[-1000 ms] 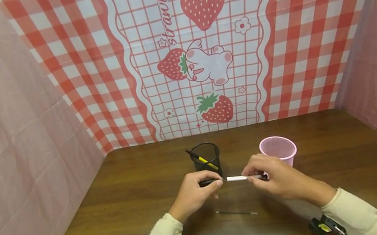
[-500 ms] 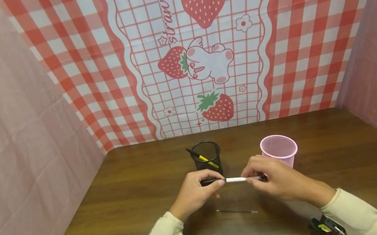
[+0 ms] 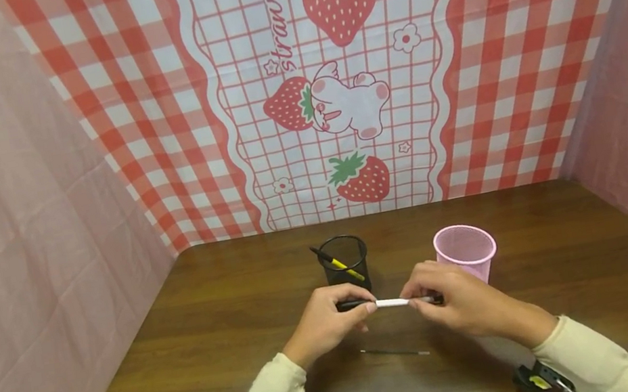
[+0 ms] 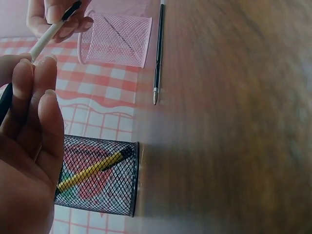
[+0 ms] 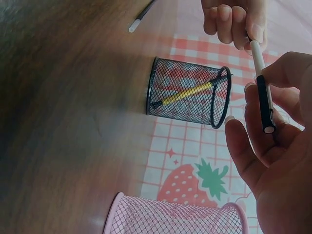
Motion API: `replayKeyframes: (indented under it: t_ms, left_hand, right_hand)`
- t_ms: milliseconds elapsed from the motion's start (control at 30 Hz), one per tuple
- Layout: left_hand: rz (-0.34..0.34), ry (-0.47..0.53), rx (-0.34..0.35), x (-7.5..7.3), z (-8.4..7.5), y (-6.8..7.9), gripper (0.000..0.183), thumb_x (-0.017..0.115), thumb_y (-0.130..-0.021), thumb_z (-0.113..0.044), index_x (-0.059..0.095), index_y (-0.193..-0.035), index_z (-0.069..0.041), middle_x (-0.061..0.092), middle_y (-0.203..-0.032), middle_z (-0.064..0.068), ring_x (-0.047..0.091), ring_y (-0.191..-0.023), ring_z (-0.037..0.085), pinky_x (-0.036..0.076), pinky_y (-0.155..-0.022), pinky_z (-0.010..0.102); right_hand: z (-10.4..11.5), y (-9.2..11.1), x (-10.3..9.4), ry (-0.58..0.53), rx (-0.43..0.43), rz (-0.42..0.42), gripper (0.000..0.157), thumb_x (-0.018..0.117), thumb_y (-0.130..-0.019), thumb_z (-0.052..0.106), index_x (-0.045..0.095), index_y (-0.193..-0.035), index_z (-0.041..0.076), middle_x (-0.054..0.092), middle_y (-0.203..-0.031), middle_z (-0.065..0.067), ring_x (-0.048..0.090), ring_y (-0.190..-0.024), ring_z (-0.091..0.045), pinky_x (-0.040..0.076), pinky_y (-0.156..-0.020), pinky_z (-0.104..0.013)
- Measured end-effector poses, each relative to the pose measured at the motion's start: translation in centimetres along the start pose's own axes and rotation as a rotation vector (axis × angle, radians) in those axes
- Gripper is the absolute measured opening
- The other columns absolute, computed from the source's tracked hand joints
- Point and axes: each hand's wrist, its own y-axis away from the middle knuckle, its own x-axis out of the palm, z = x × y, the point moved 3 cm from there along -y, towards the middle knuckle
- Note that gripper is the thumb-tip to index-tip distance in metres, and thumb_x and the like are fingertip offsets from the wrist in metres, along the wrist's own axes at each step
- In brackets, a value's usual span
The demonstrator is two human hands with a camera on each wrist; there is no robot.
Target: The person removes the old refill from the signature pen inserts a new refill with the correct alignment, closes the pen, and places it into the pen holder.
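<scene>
The left hand [image 3: 326, 321] pinches one end of a pen [image 3: 391, 303] between thumb and forefinger, its other fingers loosely bent. The right hand [image 3: 459, 293] grips the opposite end in the same way, thumb against fingertips, the remaining fingers curving below. Both hands are nearly closed at the tips, with a short gap between them.

The pen has a white middle and black ends; the right-hand end shows a clip. It lies roughly level, above the table [image 3: 214, 308], bridging the two hands. Whether its black and white parts fully meet at the left fingertips is hard to tell, since the fingers cover the spot.

A thin refill [image 3: 394, 352] lies on the table, nearer the person than the pen. Beyond the left hand stands a black cup [image 3: 334, 282] holding a slanted yellow pen [image 3: 340, 266]; beyond the right, a pink cup [image 3: 465, 247].
</scene>
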Motion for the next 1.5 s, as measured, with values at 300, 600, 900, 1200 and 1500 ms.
replayKeyframes:
  t_ms: [300, 600, 900, 1200, 1500]
  left_hand:
    - [0.019, 0.035, -0.016, 0.11, -0.03, -0.09, 0.014, 0.076, -0.091, -0.018, 0.076, -0.102, -0.009, 0.070, -0.083, 0.023, 0.069, -0.062, 0.018, 0.055, -0.057, 0.029]
    - [0.039, 0.056, -0.043, 0.27, 0.03, -0.01, 0.014, 0.078, -0.089, -0.017, 0.076, -0.102, -0.013, 0.070, -0.083, 0.023, 0.070, -0.063, 0.018, 0.055, -0.058, 0.026]
    - [0.051, 0.087, -0.062, 0.35, 0.14, -0.12, 0.021, 0.079, -0.088, -0.014, 0.066, -0.102, -0.003, 0.070, -0.075, 0.017, 0.071, -0.068, 0.038, 0.058, -0.061, 0.049]
    - [0.031, 0.074, -0.072, 0.33, 0.13, 0.05, 0.018, 0.079, -0.088, -0.015, 0.064, -0.096, -0.007, 0.073, -0.076, 0.004, 0.072, -0.068, 0.025, 0.058, -0.061, 0.044]
    - [0.050, 0.110, -0.084, 0.54, 0.16, 0.07, 0.017, 0.079, -0.088, -0.011, 0.064, -0.095, -0.006, 0.073, -0.077, 0.006, 0.073, -0.069, 0.025, 0.058, -0.063, 0.052]
  right_hand:
    - [0.08, -0.03, -0.02, -0.002, -0.010, -0.005, 0.026, 0.075, -0.082, -0.002, 0.069, -0.096, 0.019, 0.056, -0.087, 0.016, 0.053, -0.073, -0.004, 0.045, -0.063, -0.016]
    - [0.07, 0.01, 0.05, 0.004, -0.020, -0.011, 0.027, 0.075, -0.081, -0.002, 0.069, -0.096, 0.019, 0.056, -0.087, 0.015, 0.053, -0.073, -0.005, 0.044, -0.063, -0.016]
    - [0.02, -0.05, 0.01, 0.009, -0.005, -0.008, 0.026, 0.076, -0.082, -0.001, 0.069, -0.096, 0.019, 0.057, -0.088, 0.015, 0.053, -0.074, -0.003, 0.044, -0.064, -0.015]
    - [0.12, -0.07, 0.01, 0.014, 0.027, 0.000, 0.023, 0.077, -0.081, 0.000, 0.070, -0.094, 0.018, 0.057, -0.089, 0.016, 0.054, -0.076, -0.002, 0.044, -0.066, -0.015]
    - [0.31, -0.05, -0.01, 0.013, -0.008, -0.017, 0.024, 0.076, -0.081, -0.002, 0.070, -0.094, 0.018, 0.058, -0.088, 0.015, 0.053, -0.077, -0.001, 0.043, -0.067, -0.013]
